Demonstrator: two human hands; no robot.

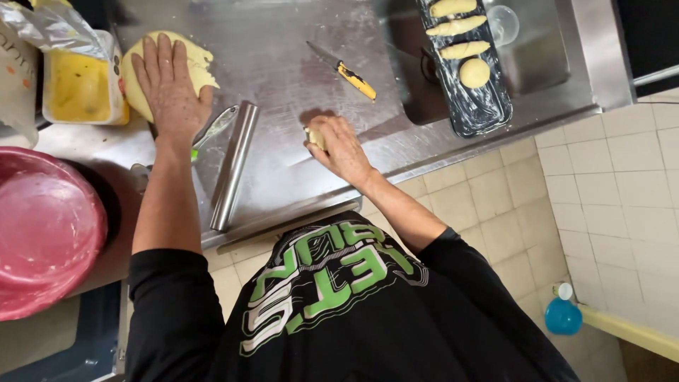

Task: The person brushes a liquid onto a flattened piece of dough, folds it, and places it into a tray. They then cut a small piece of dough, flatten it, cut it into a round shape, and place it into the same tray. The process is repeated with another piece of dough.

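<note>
Left hand [170, 81] lies flat, fingers spread, on the big pale-yellow dough mound [191, 60] at the steel table's [283, 64] far left. Right hand [341, 146], grip pinching one small dough piece [315, 138], sits near the front edge, open steel beyond it. One steel rolling pin [235, 164], one yellow-handled knife [344, 71], four shaped pieces on the dark tray [488, 113].

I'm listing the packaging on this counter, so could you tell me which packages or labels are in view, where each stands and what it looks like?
Plastic bag: far left edge, crinkled, clear and whitish with print.
Tub: left of the dough under the left hand, rectangular, pale walls, yellow contents.
No signs or screens.
</note>
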